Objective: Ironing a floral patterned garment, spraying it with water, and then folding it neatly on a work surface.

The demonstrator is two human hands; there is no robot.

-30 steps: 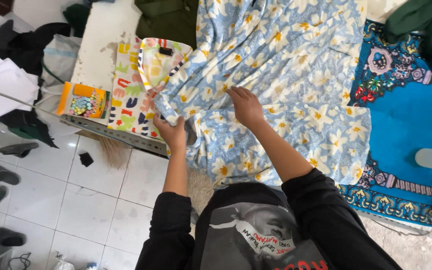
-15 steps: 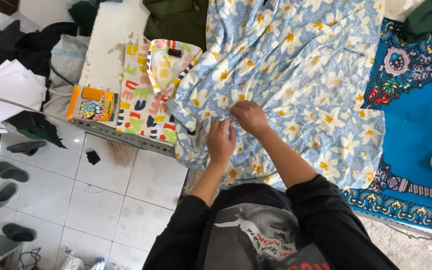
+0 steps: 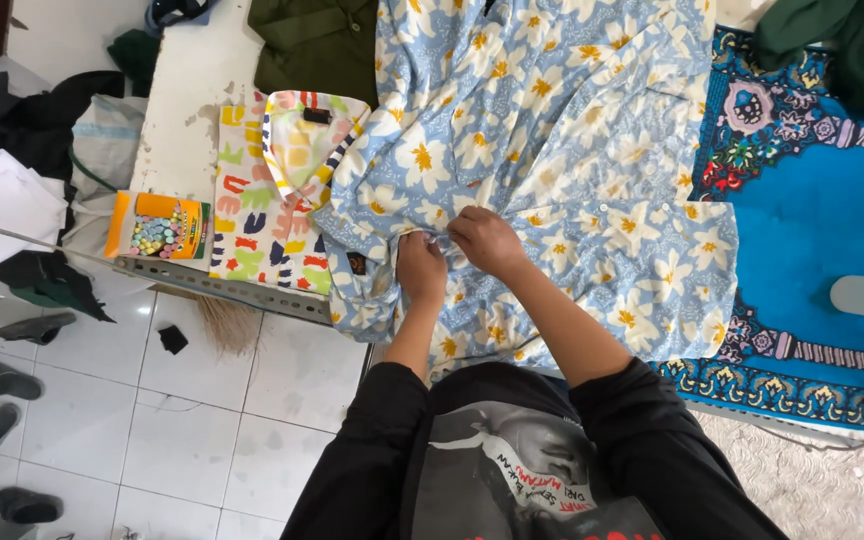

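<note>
Blue cotton printed with white and yellow flowers makes up the shirt (image 3: 552,150), which lies spread flat across the table (image 3: 187,80) with its lower hem hanging over the near edge. By its look the cloth is light, soft and limp, so it should crease and slide easily; the buttoned front strip and the hems look like the firmest places to hold. Both hands meet at that front strip, near the hem. Left hand (image 3: 420,268) is clenched on a fold of the fabric, knuckles up, wrist bent downward. Right hand (image 3: 487,240) pinches the same strip just beside it, fingers curled under; both forearms reach forward from black sleeves. Left of the shirt lies a folded patterned shirt (image 3: 257,200), then a box of chalks (image 3: 157,225). Right of the shirt spreads a blue mat (image 3: 812,210). Above the shirt's left shoulder sits a dark green garment (image 3: 317,45).
</note>
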